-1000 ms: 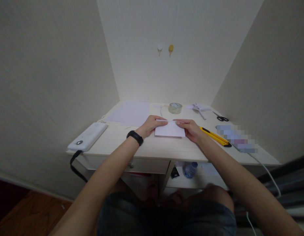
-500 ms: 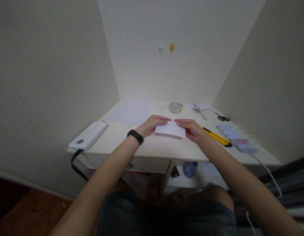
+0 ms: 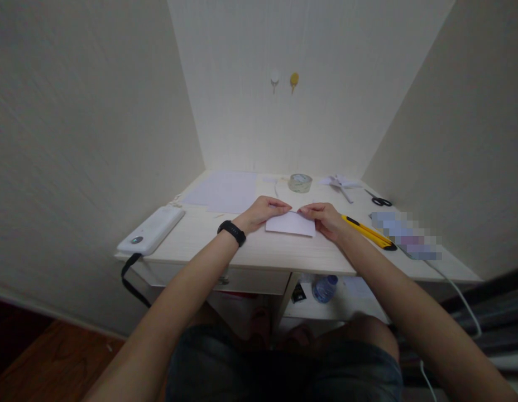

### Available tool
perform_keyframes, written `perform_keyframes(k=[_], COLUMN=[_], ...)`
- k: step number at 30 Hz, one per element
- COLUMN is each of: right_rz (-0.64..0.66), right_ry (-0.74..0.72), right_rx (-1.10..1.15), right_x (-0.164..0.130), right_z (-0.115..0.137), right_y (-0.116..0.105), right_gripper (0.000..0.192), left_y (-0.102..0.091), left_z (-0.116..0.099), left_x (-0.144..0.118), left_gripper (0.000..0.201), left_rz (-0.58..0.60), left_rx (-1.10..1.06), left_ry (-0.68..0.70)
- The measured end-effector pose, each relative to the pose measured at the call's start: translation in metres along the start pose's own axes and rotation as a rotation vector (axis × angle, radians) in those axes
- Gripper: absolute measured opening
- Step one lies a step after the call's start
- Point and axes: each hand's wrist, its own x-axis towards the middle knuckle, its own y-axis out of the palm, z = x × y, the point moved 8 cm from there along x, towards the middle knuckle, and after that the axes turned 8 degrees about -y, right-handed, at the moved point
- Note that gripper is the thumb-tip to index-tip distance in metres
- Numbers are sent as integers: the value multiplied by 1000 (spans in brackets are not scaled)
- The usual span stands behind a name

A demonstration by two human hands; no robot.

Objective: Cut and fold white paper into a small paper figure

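Note:
A small white piece of paper (image 3: 290,225) is held between my two hands over the desk. My left hand (image 3: 265,212) pinches its far edge near the middle, thumb and fingers together. From the other side, my right hand (image 3: 324,216) grips the same far edge, its fingertips close to those of the left. The paper's near edge hangs toward me and looks flat. Just beyond my hands stands a roll of clear tape (image 3: 300,183). A yellow and black utility knife (image 3: 370,232) lies to the right of my right hand.
White sheets (image 3: 225,190) lie at the back left of the desk (image 3: 259,251). A paper pinwheel (image 3: 340,184), black scissors (image 3: 380,201) and a blurred-out phone (image 3: 409,240) with a cable are on the right. A white power bank (image 3: 152,231) with a strap rests at the left edge.
My fingers have curled from nearly straight to a tighter pinch on the paper's far edge. The paper has tilted slightly, and its near edge sits a little lower.

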Motion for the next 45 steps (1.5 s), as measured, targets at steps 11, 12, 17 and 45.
perform_keyframes(k=[11, 12, 17, 45], right_rz=[-47, -54, -82, -40], right_ry=[-82, -86, -104, -3], right_rx=[-171, -179, -181, -67], right_x=[9, 9, 7, 2], right_z=[-6, -6, -1, -2], right_y=[-14, -14, -13, -8], right_gripper=[35, 35, 36, 40], left_y=[-2, -1, 0, -5], left_z=[2, 3, 10, -3], left_x=[3, 4, 5, 5], left_gripper=[26, 28, 45, 37], left_rz=[-39, -28, 0, 24], left_rx=[106, 96, 116, 265], left_ry=[19, 12, -29, 105])
